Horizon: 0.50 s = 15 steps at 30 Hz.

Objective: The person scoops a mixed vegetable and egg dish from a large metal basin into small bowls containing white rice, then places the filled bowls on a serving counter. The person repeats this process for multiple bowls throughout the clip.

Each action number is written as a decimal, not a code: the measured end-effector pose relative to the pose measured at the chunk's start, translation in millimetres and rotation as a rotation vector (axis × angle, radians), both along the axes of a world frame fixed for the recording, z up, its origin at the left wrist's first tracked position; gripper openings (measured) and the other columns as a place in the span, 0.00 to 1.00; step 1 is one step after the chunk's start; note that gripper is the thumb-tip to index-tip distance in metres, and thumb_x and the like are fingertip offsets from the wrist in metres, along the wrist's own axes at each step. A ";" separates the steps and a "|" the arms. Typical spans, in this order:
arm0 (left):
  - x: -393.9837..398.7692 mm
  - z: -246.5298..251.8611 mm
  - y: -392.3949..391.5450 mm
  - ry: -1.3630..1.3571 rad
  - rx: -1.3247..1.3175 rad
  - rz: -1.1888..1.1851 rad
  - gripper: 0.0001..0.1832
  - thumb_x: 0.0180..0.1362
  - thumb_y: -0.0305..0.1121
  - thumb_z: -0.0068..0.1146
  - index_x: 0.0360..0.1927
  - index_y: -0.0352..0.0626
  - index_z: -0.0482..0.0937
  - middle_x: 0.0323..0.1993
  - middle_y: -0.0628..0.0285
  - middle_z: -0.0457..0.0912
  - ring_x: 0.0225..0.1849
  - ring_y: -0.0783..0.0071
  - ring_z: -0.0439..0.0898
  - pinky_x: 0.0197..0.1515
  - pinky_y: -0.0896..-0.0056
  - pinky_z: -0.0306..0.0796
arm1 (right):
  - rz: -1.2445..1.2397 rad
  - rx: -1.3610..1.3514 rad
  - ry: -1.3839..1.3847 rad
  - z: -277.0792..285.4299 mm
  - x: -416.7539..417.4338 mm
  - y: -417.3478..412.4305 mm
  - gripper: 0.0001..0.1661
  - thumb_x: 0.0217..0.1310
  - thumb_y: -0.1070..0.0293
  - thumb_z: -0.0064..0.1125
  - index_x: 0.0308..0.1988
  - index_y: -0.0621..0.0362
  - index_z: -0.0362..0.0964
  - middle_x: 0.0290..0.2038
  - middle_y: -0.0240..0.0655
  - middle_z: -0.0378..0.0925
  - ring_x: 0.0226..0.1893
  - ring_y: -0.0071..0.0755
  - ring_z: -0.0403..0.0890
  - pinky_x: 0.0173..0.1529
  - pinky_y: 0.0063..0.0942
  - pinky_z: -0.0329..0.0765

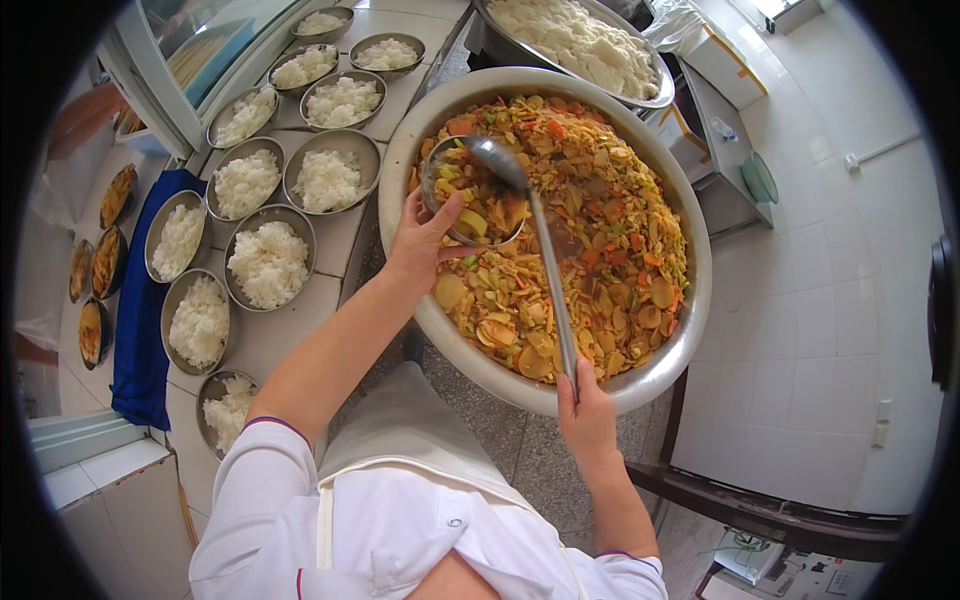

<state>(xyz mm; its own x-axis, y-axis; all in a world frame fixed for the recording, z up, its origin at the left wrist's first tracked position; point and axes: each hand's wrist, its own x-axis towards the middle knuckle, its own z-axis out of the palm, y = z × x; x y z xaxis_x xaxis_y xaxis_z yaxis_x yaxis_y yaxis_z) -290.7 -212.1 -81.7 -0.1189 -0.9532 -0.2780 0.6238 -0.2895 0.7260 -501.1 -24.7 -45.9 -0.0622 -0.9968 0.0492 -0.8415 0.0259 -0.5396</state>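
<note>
My left hand (427, 232) grips a metal bowl (491, 241) by its side, fingers spread along the rim. Vegetable stew fills part of this bowl, which is held over a large metal basin (694, 315). The handle of a long metal ladle (555, 292) is in my right hand (585, 409). Its head is over the bowl's upper right, back side up, hiding some of the stew there. Inside the basin lies a vegetable stew (630, 247) with sliced potato, carrot pieces and greens.
On the tiled counter (319, 289) to the left stand several metal bowls of rice (270, 255). A blue cloth (154, 300) hangs over the window ledge; beyond it are several filled bowls (109, 259) and another person's arm (86, 120). Behind the basin sits a large pan of rice (577, 45).
</note>
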 end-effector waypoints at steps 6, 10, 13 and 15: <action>-0.1 -20.0 -1.1 0.051 0.045 -0.009 0.35 0.50 0.46 0.61 0.57 0.46 0.57 0.49 0.60 0.67 0.50 0.64 0.73 0.40 0.58 0.79 | 0.021 -0.144 0.202 -4.8 -6.4 4.5 0.17 0.61 0.70 0.49 0.50 0.63 0.64 0.27 0.51 0.74 0.25 0.47 0.78 0.28 0.32 0.74; 11.2 -26.0 -1.8 0.279 0.051 -0.169 0.33 0.51 0.50 0.58 0.55 0.45 0.62 0.49 0.58 0.70 0.54 0.63 0.71 0.43 0.62 0.78 | -0.016 -0.171 0.006 -7.4 -6.9 7.4 0.17 0.62 0.69 0.47 0.50 0.63 0.64 0.22 0.42 0.73 0.19 0.38 0.76 0.21 0.29 0.71; 23.9 -13.7 6.8 0.399 0.091 -0.188 0.33 0.51 0.52 0.58 0.55 0.44 0.63 0.51 0.57 0.70 0.54 0.62 0.70 0.42 0.64 0.78 | -0.080 -0.032 -0.437 3.1 5.6 1.2 0.17 0.64 0.66 0.45 0.50 0.61 0.63 0.17 0.34 0.68 0.11 0.29 0.69 0.14 0.25 0.66; 27.4 -12.3 12.1 0.514 0.083 -0.185 0.34 0.51 0.53 0.58 0.56 0.44 0.63 0.53 0.57 0.69 0.53 0.61 0.72 0.43 0.61 0.77 | -0.185 0.247 -0.989 10.9 10.0 1.1 0.18 0.64 0.64 0.44 0.51 0.60 0.62 0.14 0.30 0.63 0.08 0.23 0.63 0.10 0.24 0.64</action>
<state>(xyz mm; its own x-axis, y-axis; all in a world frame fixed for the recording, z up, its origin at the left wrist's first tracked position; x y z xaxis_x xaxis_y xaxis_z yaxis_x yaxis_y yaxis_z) -263.3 -200.0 -94.1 -0.4223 -0.8810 -0.2133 0.8255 -0.4710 0.3111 -491.1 -23.6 -35.0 -0.1170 -0.9428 -0.3123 0.0030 0.3141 -0.9494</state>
